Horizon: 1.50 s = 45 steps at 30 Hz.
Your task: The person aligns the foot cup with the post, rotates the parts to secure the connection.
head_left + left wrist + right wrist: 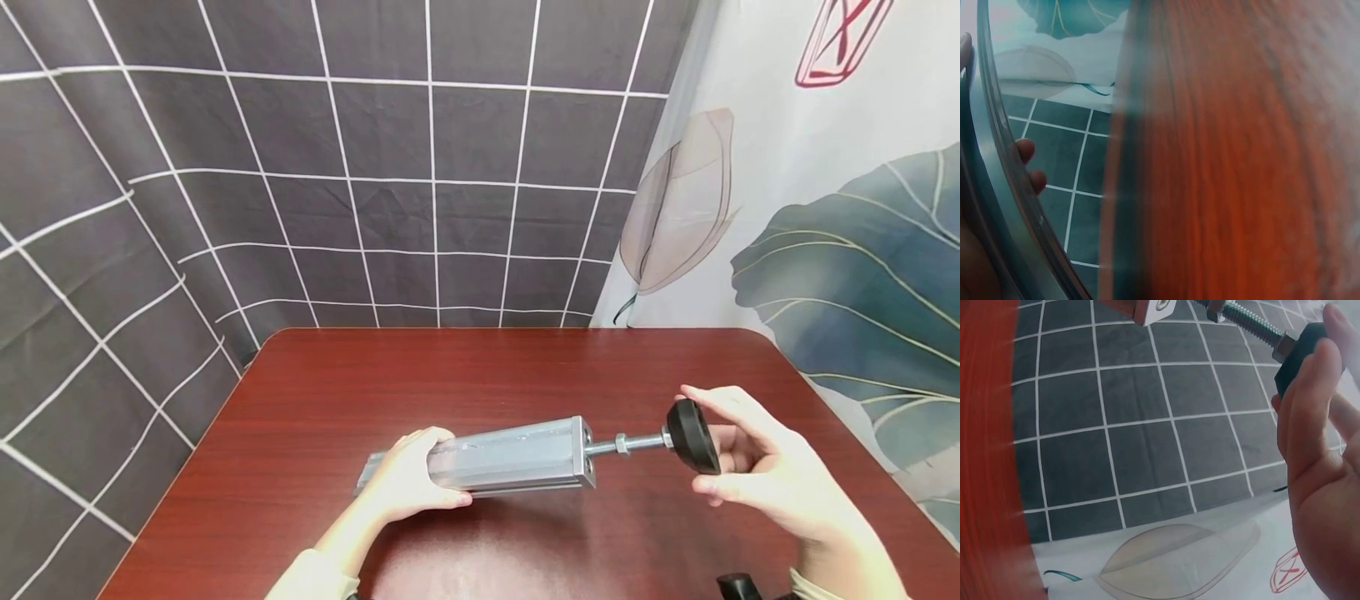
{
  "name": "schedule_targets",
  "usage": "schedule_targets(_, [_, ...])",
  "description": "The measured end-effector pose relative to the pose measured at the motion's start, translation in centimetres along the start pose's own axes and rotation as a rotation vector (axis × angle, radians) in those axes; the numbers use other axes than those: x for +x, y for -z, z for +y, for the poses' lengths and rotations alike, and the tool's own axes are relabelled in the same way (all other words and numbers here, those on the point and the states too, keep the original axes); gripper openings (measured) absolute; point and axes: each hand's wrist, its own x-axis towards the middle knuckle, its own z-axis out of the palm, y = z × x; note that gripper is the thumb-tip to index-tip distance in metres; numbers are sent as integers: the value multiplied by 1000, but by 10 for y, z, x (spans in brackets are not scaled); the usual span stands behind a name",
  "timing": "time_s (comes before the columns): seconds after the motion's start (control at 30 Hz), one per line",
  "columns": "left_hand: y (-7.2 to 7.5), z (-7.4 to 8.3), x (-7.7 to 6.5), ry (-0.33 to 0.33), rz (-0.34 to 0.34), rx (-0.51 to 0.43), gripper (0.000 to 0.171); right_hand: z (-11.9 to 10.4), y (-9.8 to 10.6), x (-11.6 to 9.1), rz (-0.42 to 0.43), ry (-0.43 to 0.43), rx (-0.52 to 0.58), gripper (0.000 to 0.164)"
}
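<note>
The left hand [411, 477] is gripping the metal cylinder [517, 454]; the right hand [780, 479], in the head view, is pinching the black foot [693, 436]. I judge the left should be holding steadily, the right aligning the foot with the threaded rod [645, 442], which is extending between both hands. In the left wrist view, fingertips [1025, 150] are showing past the cylinder's edge. In the right wrist view, fingers [1307, 419] are curling around the foot.

One metal profile [517, 458], one rod [645, 442], one black knob [692, 437]
</note>
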Motion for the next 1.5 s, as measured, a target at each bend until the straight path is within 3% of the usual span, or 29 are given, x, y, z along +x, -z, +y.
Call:
schedule_targets(0.27, [2, 0, -1, -1, 15, 12, 65, -4, -12, 9, 227, -54, -348, 74])
schedule_targets(0.33, [2, 1, -2, -5, 18, 10, 65, -3, -16, 9, 266, -53, -362, 70])
schedule_targets(0.43, [2, 1, -1, -13, 20, 10, 65, 0, -20, 12, 289, 32, -242, 67])
schedule_targets(0.57, [1, 0, 0, -5, 22, 3, 65, 1, -21, 17, 214, 210, -13, 68])
schedule_targets(0.67, [1, 1, 1, 6, 18, -16, 66, -2, -19, 19, 118, 264, -8, 67])
schedule_targets(0.87, [0, 0, 2, 14, 5, -32, 66, -10, -11, 14, -61, 267, -31, 70])
schedule_targets(1.03, [1, -3, 1, 0, 8, -27, 67, -7, -9, 12, -87, 240, 47, 71])
schedule_targets(1.2, [1, -5, 0, -8, 3, -5, 67, -4, -12, 12, 12, 199, 18, 78])
schedule_targets(1.33, [2, -3, -2, -9, 6, -3, 66, -1, -16, 14, 156, 176, -192, 75])
schedule_targets(1.5, [2, 0, -2, -13, 6, -5, 66, 1, -20, 16, 254, 139, -358, 72])
